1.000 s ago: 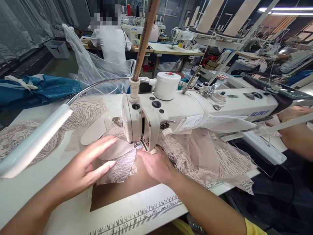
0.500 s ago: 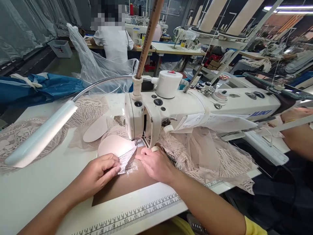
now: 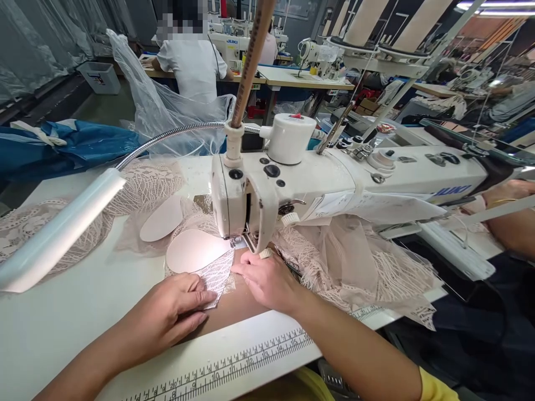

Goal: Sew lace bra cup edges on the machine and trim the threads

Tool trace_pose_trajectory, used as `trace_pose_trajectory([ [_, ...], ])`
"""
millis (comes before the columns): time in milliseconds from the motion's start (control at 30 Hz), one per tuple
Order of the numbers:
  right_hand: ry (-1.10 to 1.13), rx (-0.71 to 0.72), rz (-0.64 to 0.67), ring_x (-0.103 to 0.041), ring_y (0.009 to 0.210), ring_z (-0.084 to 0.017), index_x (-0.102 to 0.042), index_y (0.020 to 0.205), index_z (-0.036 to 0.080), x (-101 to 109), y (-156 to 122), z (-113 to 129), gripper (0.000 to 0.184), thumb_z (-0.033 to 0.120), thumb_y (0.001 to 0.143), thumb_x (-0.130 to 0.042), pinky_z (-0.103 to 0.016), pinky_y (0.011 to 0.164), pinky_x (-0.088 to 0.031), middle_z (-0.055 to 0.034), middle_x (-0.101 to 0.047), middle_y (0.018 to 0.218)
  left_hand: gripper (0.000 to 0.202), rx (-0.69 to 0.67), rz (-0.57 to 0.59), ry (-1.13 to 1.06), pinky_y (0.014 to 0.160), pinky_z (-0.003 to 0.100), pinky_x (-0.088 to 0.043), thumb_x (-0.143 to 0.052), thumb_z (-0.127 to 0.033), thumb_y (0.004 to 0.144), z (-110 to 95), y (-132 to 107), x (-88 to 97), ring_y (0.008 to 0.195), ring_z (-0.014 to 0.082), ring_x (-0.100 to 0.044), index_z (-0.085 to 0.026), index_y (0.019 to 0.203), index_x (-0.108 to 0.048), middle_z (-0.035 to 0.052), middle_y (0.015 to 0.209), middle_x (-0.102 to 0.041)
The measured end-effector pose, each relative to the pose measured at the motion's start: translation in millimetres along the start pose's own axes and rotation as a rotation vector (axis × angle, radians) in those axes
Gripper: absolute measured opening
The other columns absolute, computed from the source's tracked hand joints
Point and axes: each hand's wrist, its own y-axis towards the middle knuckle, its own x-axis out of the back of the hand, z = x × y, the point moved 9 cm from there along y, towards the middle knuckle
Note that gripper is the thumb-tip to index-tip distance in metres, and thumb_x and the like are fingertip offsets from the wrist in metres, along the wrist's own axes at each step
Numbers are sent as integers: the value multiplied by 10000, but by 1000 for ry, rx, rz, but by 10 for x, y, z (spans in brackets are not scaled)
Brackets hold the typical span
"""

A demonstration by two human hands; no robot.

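A small white lace piece (image 3: 218,273) lies with its patterned side up by the needle area of the sewing machine (image 3: 259,206). My left hand (image 3: 179,309) rests on its lower left edge, a finger pressing the lace and the thumb apart below. My right hand (image 3: 263,278) is closed at the lace's right edge, fingertips together just under the machine head; its grip is partly hidden. Beneath both hands is a brown sheet (image 3: 238,306), with a bit of clear tape (image 3: 229,284) on it. A pale smooth cup-shaped piece (image 3: 194,250) sits behind the lace.
A lit lamp (image 3: 62,228) on a bendable neck reaches over the left side. Beige lace fabric (image 3: 346,262) bunches right of the needle. A printed ruler (image 3: 234,367) runs along the front edge. Another person (image 3: 190,67) sits at a machine behind; another person's arm (image 3: 507,214) shows right.
My left hand has moved slightly down, and the lace that stood folded up between its fingers now lies flatter. My right hand stays put. The view has shifted slightly.
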Motion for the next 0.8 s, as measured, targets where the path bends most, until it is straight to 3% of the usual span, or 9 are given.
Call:
trace_pose_trajectory([
  [167, -8, 1, 16, -423, 669, -149, -695, 974, 179, -8, -7, 1, 298, 46, 774, -519, -271, 635, -328, -20, -555, 751, 245, -53, 101, 66, 645, 282, -380, -380, -230, 971, -74, -33, -113, 730, 163, -507, -242, 959, -624, 26, 777, -529],
  [333, 17, -1, 18, -444, 689, -148, -673, 1030, 197, -19, -21, 0, 315, 46, 801, -519, -263, 628, -330, -23, -569, 800, 217, -79, 131, 45, 638, 259, -435, -435, -227, 945, -232, -101, 31, 773, 167, -560, -272, 1050, -621, 32, 877, -590],
  [433, 14, -18, 10, -441, 692, -149, -663, 1017, 183, -15, -15, -11, 299, 40, 801, -512, -263, 629, -328, -21, -555, 782, 270, -121, 78, 2, 640, 230, -480, -479, -224, 923, -303, -89, 218, 806, 166, -596, -287, 1159, -593, 38, 965, -621],
  [567, -15, -5, 5, -428, 695, -154, -661, 964, 185, -5, 8, 4, 281, 47, 788, -491, -269, 626, -315, -27, -548, 790, 226, -156, -47, 86, 670, 263, -494, -418, -193, 948, -233, 125, 356, 804, 177, -597, -219, 1055, -615, 65, 927, -628],
  [700, -25, -7, 1, -448, 746, -175, -661, 961, 189, 21, 28, 6, 294, 56, 777, -475, -285, 655, -331, -42, -562, 807, 257, -312, -179, 281, 798, 352, -491, -431, -152, 931, -189, 379, 300, 938, 225, -589, -174, 1132, -590, 112, 1048, -642],
  [800, -20, -47, -3, -468, 802, -190, -662, 981, 185, 50, 38, -23, 305, 59, 770, -481, -296, 696, -353, -58, -572, 857, 240, -342, -234, 374, 748, 350, -484, -447, -161, 928, -128, 472, 223, 877, 220, -588, -160, 1116, -595, 109, 1003, -649],
])
